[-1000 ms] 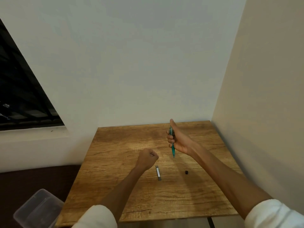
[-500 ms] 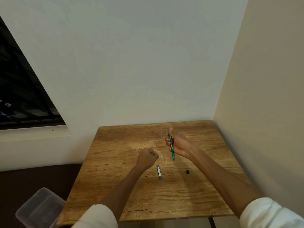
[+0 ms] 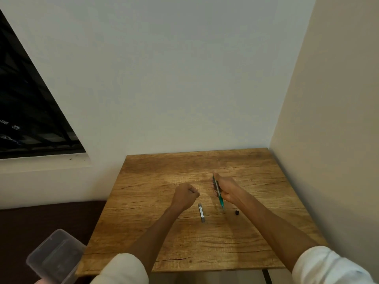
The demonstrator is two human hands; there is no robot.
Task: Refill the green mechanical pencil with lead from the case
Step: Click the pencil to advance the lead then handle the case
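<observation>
My right hand [image 3: 226,190] grips the green mechanical pencil [image 3: 219,194] nearly upright, tip pointing down and slightly right, close above the wooden table [image 3: 147,218]. My left hand [image 3: 185,195] is curled into a fist to the left of the pencil, pinching a thin dark sliver [image 3: 192,191] that looks like a lead stick. The slim grey lead case [image 3: 201,213] lies flat on the table between and just in front of both hands. A small black cap [image 3: 237,212] rests on the table right of the pencil tip.
The table sits in a corner, with a white wall behind and a beige wall on the right. A clear plastic container [image 3: 54,256] stands on the floor at the lower left. A dark window [image 3: 26,111] is at the left.
My right hand has sunk a little toward the table with the pencil, and its raised thumb has folded down. My left fist has stayed in place.
</observation>
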